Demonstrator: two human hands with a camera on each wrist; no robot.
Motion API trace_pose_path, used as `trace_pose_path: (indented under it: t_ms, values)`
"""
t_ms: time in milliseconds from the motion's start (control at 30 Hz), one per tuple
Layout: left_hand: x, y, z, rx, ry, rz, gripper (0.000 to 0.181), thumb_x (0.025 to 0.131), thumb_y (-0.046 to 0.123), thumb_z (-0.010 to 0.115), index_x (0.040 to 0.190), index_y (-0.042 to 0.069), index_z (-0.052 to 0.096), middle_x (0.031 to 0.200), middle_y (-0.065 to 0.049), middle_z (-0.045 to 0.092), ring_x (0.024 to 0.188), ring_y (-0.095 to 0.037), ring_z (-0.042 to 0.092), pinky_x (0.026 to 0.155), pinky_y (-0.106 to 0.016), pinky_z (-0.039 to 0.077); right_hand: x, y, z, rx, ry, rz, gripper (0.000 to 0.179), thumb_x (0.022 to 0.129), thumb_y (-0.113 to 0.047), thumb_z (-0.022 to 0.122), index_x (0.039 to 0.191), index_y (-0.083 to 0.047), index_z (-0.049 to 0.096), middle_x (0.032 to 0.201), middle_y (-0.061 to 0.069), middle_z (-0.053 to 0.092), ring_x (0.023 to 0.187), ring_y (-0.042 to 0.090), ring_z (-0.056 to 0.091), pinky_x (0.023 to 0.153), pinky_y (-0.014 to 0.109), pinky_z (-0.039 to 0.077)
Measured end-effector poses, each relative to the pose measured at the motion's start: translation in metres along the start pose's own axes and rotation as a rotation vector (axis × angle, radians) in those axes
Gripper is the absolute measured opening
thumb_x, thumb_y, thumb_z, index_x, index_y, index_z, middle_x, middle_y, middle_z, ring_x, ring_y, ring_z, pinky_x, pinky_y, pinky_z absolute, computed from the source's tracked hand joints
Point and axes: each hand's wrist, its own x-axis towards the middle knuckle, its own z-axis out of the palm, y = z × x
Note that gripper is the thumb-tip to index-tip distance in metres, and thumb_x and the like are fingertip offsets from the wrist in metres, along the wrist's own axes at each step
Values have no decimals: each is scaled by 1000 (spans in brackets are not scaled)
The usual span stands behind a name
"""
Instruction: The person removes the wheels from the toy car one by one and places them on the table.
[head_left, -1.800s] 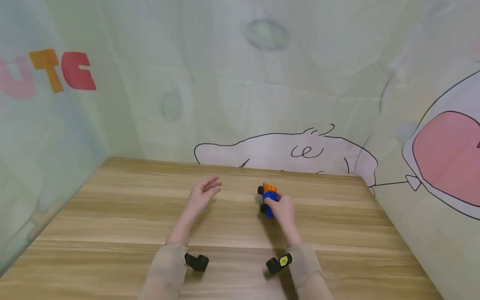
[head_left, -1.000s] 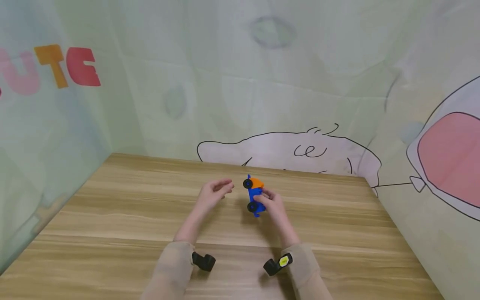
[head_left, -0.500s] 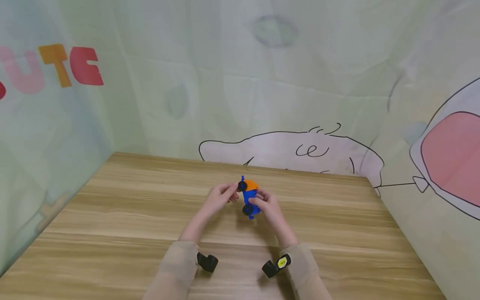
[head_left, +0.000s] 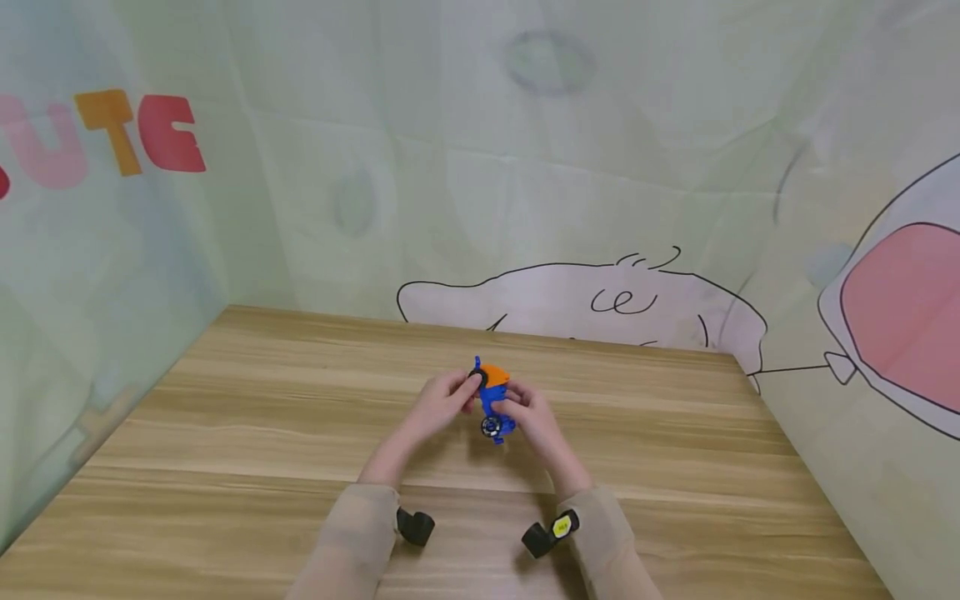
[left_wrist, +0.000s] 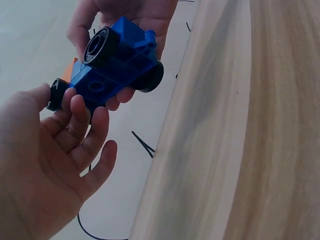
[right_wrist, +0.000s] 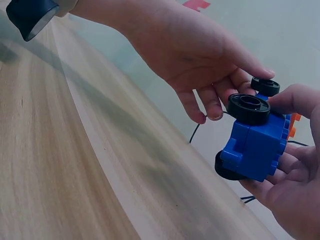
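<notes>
A blue toy car (head_left: 491,400) with black wheels and an orange block (head_left: 495,376) at one end is held up over the table between both hands. My right hand (head_left: 534,414) grips its blue body from the right, thumb on the near side. With thumb and fingertips, my left hand (head_left: 441,403) pinches the black wheel (left_wrist: 58,94) beside the orange end. The left wrist view shows the car's blue underside, a larger wheel (left_wrist: 101,47) and my right hand behind it. In the right wrist view the blue end of the car (right_wrist: 255,147) faces the camera, its orange part mostly hidden.
The wood-grain table (head_left: 247,433) spreads out under both hands. Behind it and at the sides hang printed cloth walls (head_left: 315,167) with letters and a balloon drawing (head_left: 903,308). A small black camera (head_left: 415,527) sits on the left wrist, another camera (head_left: 540,540) on the right.
The right hand has brought the toy car leftward and turned its wheels toward the left hand. The left hand has moved right and now pinches a wheel.
</notes>
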Motion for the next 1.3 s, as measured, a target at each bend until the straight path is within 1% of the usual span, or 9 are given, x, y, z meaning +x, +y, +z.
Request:
trace_pose_path:
  t_ms: [133,367,467,567,700,833,933,1133,1300]
  values:
    - [-2,1,-2,12,-17,19,33,103,24,49,86,-3,59,72,-10,60,69,-13,51,66,-26,39,-1,1,0,-2,-17,2,50,90,-11,56,134,12,47,125,28,62,100,15,65,101,38,48]
    - [-3,3,-4,13,-81,69,31,103,21,51,85,-2,62,73,-9,60,71,-16,52,68,-27,40,-2,0,-1,-17,-53,10,48,93,-17,61,133,6,50,122,25,64,105,26,67,101,42,48]
    - [-3,3,-6,15,-104,87,31,102,20,52,85,-5,61,72,-10,60,69,-15,51,66,-25,39,-3,1,-2,-37,-50,10,45,93,-19,62,130,4,52,118,23,67,102,25,68,100,42,49]
    - [-4,3,-7,17,-119,108,33,101,20,53,85,-8,60,70,-12,59,66,-14,48,64,-24,37,-3,1,-3,-58,-38,11,41,92,-20,64,125,3,56,112,19,69,97,20,68,97,40,50]
    - [-4,3,-8,22,-139,111,34,101,22,54,85,-7,61,70,-11,60,66,-13,50,63,-24,39,-5,0,-3,-62,-31,19,40,91,-18,66,124,2,57,108,16,71,92,16,68,92,35,53]
    - [-4,3,-8,25,-137,113,32,100,22,56,82,-3,64,73,-10,63,68,-13,54,65,-23,43,-5,-1,-4,-36,-44,15,40,90,-15,66,124,5,57,107,14,72,89,12,68,87,28,53]
    - [-5,3,-8,16,-126,129,30,99,20,58,79,-2,65,73,-10,66,68,-12,57,65,-23,46,-5,-2,-4,-25,-49,11,39,90,-14,66,122,7,57,105,12,73,87,8,68,85,25,53]
    - [-4,0,-8,15,-114,129,32,98,22,58,78,-1,66,73,-9,67,67,-11,57,64,-22,47,-6,-3,-2,-16,-27,15,39,90,-15,66,122,6,58,105,10,73,86,8,66,84,23,51]
    - [-3,-2,-7,-24,-102,166,31,100,17,56,80,-5,66,73,-14,66,66,-11,57,64,-22,49,-5,-3,0,-19,-13,14,43,89,-14,66,126,5,57,112,16,71,89,8,66,88,25,51]
